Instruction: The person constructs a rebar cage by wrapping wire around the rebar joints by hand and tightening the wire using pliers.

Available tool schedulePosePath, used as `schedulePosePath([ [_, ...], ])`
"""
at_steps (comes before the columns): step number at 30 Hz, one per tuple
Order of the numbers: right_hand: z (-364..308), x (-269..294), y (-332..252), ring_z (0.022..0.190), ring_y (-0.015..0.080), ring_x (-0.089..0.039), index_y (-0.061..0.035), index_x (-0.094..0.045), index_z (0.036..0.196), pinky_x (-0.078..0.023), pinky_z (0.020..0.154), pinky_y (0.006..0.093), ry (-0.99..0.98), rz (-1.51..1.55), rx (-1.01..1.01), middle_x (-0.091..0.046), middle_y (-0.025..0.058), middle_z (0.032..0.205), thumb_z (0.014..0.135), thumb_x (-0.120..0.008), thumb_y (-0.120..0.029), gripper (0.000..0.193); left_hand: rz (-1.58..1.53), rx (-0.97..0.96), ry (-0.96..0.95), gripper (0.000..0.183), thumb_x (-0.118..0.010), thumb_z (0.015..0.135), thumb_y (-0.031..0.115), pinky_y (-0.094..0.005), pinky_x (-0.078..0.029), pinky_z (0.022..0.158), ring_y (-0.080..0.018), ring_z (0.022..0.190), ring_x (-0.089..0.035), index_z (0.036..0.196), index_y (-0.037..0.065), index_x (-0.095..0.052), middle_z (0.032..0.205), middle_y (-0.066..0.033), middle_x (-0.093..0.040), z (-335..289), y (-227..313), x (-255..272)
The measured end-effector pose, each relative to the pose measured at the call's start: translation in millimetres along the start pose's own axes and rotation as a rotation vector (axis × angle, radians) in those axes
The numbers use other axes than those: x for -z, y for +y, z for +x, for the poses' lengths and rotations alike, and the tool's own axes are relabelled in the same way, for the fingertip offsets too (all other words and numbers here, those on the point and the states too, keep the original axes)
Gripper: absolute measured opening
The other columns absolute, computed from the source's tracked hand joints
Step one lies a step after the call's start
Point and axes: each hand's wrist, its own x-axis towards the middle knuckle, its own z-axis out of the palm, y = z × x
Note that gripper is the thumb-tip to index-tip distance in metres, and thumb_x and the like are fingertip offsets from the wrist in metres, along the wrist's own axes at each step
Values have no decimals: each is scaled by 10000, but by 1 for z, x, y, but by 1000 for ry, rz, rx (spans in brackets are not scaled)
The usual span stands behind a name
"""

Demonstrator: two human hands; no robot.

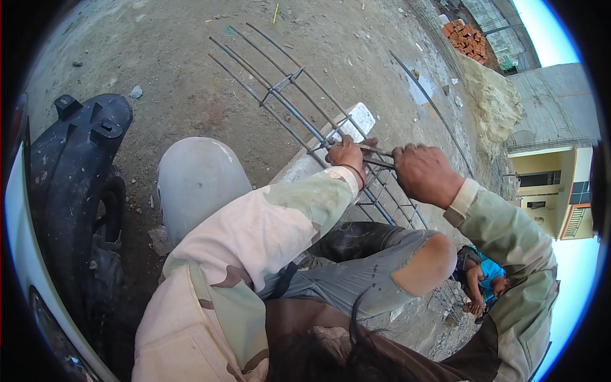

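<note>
A long cage of steel reinforcing bars, joined by square stirrups, stretches from the upper left toward my knees. My right hand is closed round the end of a steel tool with two handles, which looks like pincers. The tool reaches left to the cage. My left hand is closed against the bars where a stirrup crosses, close to the tool's other end. What its fingers grip is hidden. Beneath the cage lies a pale concrete block or beam.
On the left stands a vehicle with a black plastic fender. A loose bar lies on the dirt beyond the cage. A person in a blue shirt crouches at the right. Bricks and a sand heap are farther off.
</note>
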Motion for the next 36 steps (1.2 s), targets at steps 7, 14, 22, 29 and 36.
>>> schedulePosePath([
  [7,50,9,19,602,274,-621,-28,-597,761,-474,634,430,125,-263,55,-608,113,648,913,-493,-162,228,-50,22,7,439,-442,1031,399,-352,-588,742,-240,779,-705,1134,-12,-556,871,-143,-703,-8,8,14],
  [14,126,18,62,564,279,-656,-54,-662,690,-531,529,400,45,-438,281,-635,117,612,878,-588,-142,220,682,7,353,522,-512,966,440,-350,-521,755,-233,791,-651,1121,-56,-563,837,-164,-680,-29,2,91],
  [22,172,-36,114,685,335,-689,-108,-684,737,-542,583,445,98,-221,365,-674,128,693,814,-624,-221,149,868,-580,339,351,-628,937,204,-338,-505,695,-171,785,-596,1224,4,-604,886,-83,-671,10,47,112],
  [29,128,-3,96,680,342,-678,-68,-680,796,-534,589,449,-72,-144,307,-670,136,708,866,-638,-207,161,690,-217,-221,323,-659,946,111,-258,-494,630,-78,741,-568,1257,26,-636,906,-2,-680,23,67,105],
  [36,36,24,-2,484,126,-505,-24,-538,768,-435,438,381,-872,1407,-626,-481,31,611,1016,-556,-345,407,621,-128,-218,282,-703,915,103,-258,-488,652,-89,762,-597,1193,62,-677,936,0,-699,38,66,115],
])
